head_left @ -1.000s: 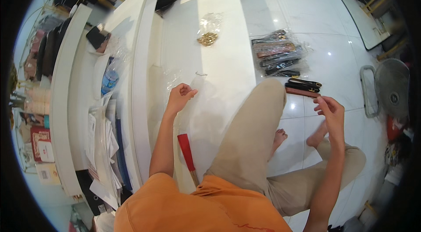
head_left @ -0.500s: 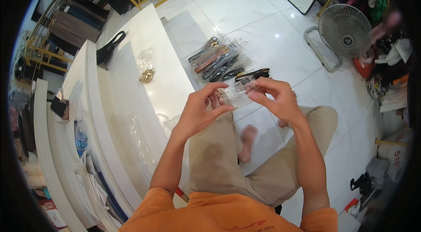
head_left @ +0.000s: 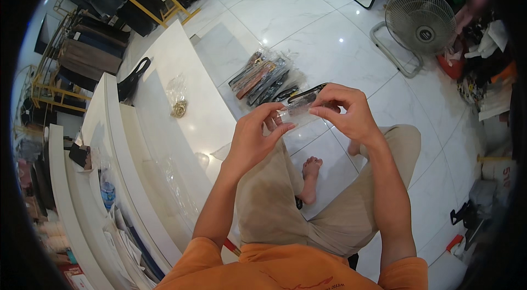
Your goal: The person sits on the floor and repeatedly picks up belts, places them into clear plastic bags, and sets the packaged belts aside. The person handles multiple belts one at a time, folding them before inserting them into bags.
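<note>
The person sits with knees up, both hands raised in front of the chest and brought close together. The left hand (head_left: pixel 253 139) and the right hand (head_left: pixel 343 111) pinch a small clear plastic sleeve (head_left: pixel 296 110) between them, each closed on one end with thumb and fingertips; the sleeve spans the short gap between the two hands, and something dark shows through it, though I cannot tell what. Just beyond the hands, on the white tiled floor (head_left: pixel 307 21), lies a heap of clear-bagged dark and brown strips (head_left: pixel 264 77), fanned side by side. A single dark strip (head_left: pixel 307 92) lies at the near edge of that heap, right behind the sleeve.

Off to the left of the left hand runs a long white tabletop (head_left: pixel 192 120). On it, further from the hands, sits a small clear bag of golden metal bits (head_left: pixel 178 104), and beyond that a black handbag (head_left: pixel 132 80). A few loose clear sleeves (head_left: pixel 173 177) lie on the tabletop beside the left forearm. Well past the right hand stands a grey floor fan (head_left: pixel 420 21). A bare foot (head_left: pixel 310 172) rests on the floor below the hands, between the beige trouser legs.
</note>
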A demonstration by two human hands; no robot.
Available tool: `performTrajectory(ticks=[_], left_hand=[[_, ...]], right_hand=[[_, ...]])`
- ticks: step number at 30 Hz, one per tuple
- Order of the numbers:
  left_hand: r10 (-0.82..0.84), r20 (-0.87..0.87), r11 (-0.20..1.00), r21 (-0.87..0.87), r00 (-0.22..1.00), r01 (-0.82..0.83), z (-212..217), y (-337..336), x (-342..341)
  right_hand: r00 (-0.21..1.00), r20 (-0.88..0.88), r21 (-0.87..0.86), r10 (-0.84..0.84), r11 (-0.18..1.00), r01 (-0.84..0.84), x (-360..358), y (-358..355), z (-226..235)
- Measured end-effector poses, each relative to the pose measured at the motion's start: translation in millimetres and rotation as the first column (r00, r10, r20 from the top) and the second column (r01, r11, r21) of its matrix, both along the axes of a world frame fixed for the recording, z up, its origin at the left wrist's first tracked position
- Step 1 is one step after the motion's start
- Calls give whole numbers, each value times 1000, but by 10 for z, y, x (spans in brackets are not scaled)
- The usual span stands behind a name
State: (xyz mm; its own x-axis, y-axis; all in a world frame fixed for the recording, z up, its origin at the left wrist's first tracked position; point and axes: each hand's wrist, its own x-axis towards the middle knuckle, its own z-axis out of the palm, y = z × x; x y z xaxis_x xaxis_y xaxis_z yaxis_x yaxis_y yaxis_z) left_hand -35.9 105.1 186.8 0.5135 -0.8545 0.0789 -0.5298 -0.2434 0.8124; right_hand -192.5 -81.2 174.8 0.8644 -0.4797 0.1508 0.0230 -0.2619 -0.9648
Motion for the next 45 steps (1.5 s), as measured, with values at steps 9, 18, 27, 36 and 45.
performTrajectory(ticks=[9,18,27,36,45], left_hand=[[85,408,973,-231,909,13,-117,-126,62],[-53,354,969,-208,934,133,-11,-250,78],[-274,156,962,29,949,273,-273,-408,442],[91,699,966,-234,709,107,-450,-750,296],[-40,425,954,-254,904,162,-595,-946,185]], right_hand=[[983,178,-263,-33,962,80,32,-4,-63],[957,274,-415,-90,887,203,57,-9,-56],[981,192,-482,-3,871,97,39,-60,-27],[983,14,-227,-183,957,181,55,-51,-63],[928,15,-255,-373,896,364,89,-283,-250]])
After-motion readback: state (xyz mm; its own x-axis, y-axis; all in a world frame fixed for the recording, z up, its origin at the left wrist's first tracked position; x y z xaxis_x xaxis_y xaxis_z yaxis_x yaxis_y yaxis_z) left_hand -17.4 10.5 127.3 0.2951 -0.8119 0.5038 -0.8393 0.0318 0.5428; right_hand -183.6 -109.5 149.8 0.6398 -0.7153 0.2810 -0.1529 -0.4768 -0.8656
